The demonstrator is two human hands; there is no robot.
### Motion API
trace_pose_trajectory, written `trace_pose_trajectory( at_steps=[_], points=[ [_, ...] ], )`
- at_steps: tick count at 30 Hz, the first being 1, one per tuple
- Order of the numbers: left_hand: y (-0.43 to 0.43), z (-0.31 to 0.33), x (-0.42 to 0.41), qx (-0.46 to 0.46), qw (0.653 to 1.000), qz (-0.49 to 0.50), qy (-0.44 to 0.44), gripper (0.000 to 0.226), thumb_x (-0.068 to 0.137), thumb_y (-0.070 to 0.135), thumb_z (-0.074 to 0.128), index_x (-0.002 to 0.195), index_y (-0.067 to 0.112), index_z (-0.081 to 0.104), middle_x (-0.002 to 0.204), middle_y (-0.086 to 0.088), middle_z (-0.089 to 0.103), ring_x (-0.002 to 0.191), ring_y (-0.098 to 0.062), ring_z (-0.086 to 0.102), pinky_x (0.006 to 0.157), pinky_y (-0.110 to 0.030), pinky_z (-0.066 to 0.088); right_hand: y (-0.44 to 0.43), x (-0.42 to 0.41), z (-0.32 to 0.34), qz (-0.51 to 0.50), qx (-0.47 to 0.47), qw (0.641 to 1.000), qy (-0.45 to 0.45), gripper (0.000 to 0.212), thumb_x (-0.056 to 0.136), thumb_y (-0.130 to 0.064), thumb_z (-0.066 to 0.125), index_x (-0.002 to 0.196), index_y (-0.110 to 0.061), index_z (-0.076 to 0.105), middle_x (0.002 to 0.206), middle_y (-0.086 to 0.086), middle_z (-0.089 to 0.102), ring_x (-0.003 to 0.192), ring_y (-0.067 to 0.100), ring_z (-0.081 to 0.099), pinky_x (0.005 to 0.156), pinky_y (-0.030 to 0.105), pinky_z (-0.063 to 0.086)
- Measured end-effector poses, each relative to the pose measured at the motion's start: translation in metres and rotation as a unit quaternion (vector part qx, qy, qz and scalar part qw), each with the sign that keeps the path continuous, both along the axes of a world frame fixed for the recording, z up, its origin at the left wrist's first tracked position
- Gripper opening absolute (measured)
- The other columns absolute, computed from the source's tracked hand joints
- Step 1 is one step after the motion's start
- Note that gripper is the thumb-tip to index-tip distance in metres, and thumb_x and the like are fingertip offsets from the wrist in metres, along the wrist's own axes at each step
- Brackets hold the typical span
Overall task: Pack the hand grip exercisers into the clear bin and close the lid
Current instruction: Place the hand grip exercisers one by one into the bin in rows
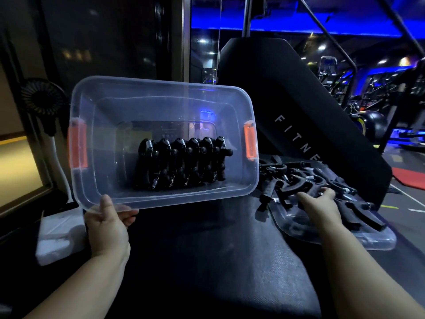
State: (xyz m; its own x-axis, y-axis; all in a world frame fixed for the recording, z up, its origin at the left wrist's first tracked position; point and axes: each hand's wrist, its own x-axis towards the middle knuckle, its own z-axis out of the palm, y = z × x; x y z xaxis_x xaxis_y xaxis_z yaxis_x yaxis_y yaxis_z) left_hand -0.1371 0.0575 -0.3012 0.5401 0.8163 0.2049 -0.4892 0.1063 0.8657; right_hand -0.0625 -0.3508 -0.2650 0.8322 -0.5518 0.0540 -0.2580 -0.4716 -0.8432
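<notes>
Above the dark counter (pixel 207 249), the left grip (pixel 110 223) grasps the near rim of the clear bin (pixel 110 125), thumb over the edge and fingers underneath, holding it tilted so its open top faces the camera. Inside the bin, a row of black hand grip exercisers (pixel 181 162) with metal springs stands packed side by side against the lower wall. An orange latch (pixel 77 146) sits on each short end of the bin. To the right of the bin, the clear lid (pixel 358 240) lies flat on the counter, with loose exercisers (pixel 296 180) heaped on it. The right grip (pixel 319 201) rests on that heap, touching a black handle; I cannot tell whether it is clenched round one. Left of the bin stands a small black fan (pixel 42 97), and below the bin's left corner lies a white block (pixel 59 233).
</notes>
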Motion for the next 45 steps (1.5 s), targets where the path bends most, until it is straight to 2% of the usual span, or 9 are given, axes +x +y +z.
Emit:
trace_pose_trajectory(
  at_steps=[6,11,19,23,29,32,35,38,45],
  points=[
    [-0.004,0.004,-0.002,-0.008,1.000,0.019,-0.001,0.037,0.102,0.040,0.039,0.072,0.016,0.042,0.045,0.006,0.062,0.043,-0.005,0.062,0.040,-0.014,0.046,0.008,-0.002,-0.001,0.015,-0.080,0.996,0.038,0.083,0.074,-0.066,0.059,0.136,-0.019,0.030,0.116,0.014,0.059,0.106,0.035,0.057,0.083,0.042,0.046],
    [-0.005,0.005,-0.002,-0.002,1.000,0.025,-0.001,0.036,0.102,0.038,0.039,0.072,0.017,0.042,0.045,0.006,0.062,0.043,-0.005,0.062,0.040,-0.014,0.045,0.014,0.005,-0.004,-0.022,-0.158,0.986,0.057,0.092,0.073,-0.075,0.056,0.141,-0.019,0.030,0.136,0.024,0.038,0.124,0.041,0.040,0.099,0.049,0.038],
    [-0.003,0.003,-0.001,0.001,1.000,0.022,0.007,0.038,0.102,0.038,0.038,0.071,0.016,0.044,0.045,0.004,0.062,0.043,-0.006,0.062,0.040,-0.014,0.046,0.030,0.022,-0.005,-0.016,-0.183,0.981,0.054,0.103,0.060,-0.088,0.052,0.145,-0.034,0.027,0.157,0.018,0.010,0.135,0.041,0.030,0.104,0.051,0.033],
    [-0.003,0.003,-0.003,0.000,1.000,0.025,0.010,0.036,0.102,0.038,0.038,0.073,0.017,0.042,0.045,0.004,0.062,0.043,-0.006,0.062,0.040,-0.014,0.046,0.029,0.028,-0.009,-0.015,-0.206,0.977,0.056,0.091,0.067,-0.062,0.072,0.141,-0.029,0.030,0.155,0.018,0.011,0.130,0.044,0.037,0.102,0.049,0.038],
    [-0.003,0.004,-0.004,0.005,0.999,0.024,0.022,0.036,0.102,0.040,0.038,0.073,0.018,0.042,0.046,0.005,0.063,0.045,-0.006,0.063,0.043,-0.017,0.047,0.024,0.025,-0.010,0.012,-0.189,0.981,0.033,0.067,0.075,-0.045,0.068,0.135,-0.028,0.043,0.146,0.013,0.023,0.111,0.043,0.053,0.094,0.042,0.045],
    [-0.003,0.005,-0.004,0.009,0.999,0.027,0.021,0.036,0.102,0.039,0.038,0.073,0.019,0.042,0.045,0.006,0.062,0.044,-0.005,0.062,0.045,-0.019,0.046,0.024,0.018,-0.008,0.024,-0.186,0.981,0.039,0.069,0.073,-0.047,0.071,0.135,-0.033,0.044,0.141,0.012,0.026,0.103,0.040,0.057,0.088,0.039,0.047],
    [-0.003,0.004,-0.004,0.008,0.999,0.025,0.019,0.035,0.102,0.039,0.037,0.074,0.020,0.042,0.045,0.006,0.061,0.043,-0.005,0.061,0.043,-0.016,0.045,0.025,0.010,-0.006,0.038,-0.194,0.980,0.037,0.084,0.062,-0.064,0.075,0.136,-0.042,0.042,0.142,0.010,0.026,0.106,0.038,0.057,0.088,0.039,0.048],
    [-0.004,0.004,-0.003,0.003,0.999,0.026,0.019,0.033,0.102,0.040,0.037,0.074,0.021,0.042,0.046,0.007,0.062,0.044,-0.005,0.062,0.044,-0.018,0.046,0.028,0.007,-0.004,0.047,-0.208,0.976,0.049,0.091,0.057,-0.081,0.065,0.136,-0.042,0.044,0.145,0.008,0.025,0.112,0.037,0.054,0.093,0.043,0.049],
    [-0.002,0.001,0.000,0.006,1.000,0.025,0.016,0.036,0.101,0.041,0.038,0.073,0.020,0.045,0.046,0.006,0.062,0.043,-0.005,0.061,0.046,-0.021,0.045,0.028,0.005,-0.006,0.052,-0.239,0.968,0.048,0.089,0.055,-0.089,0.054,0.129,-0.041,0.048,0.140,0.011,0.034,0.112,0.039,0.053,0.093,0.041,0.048]
  ],
)
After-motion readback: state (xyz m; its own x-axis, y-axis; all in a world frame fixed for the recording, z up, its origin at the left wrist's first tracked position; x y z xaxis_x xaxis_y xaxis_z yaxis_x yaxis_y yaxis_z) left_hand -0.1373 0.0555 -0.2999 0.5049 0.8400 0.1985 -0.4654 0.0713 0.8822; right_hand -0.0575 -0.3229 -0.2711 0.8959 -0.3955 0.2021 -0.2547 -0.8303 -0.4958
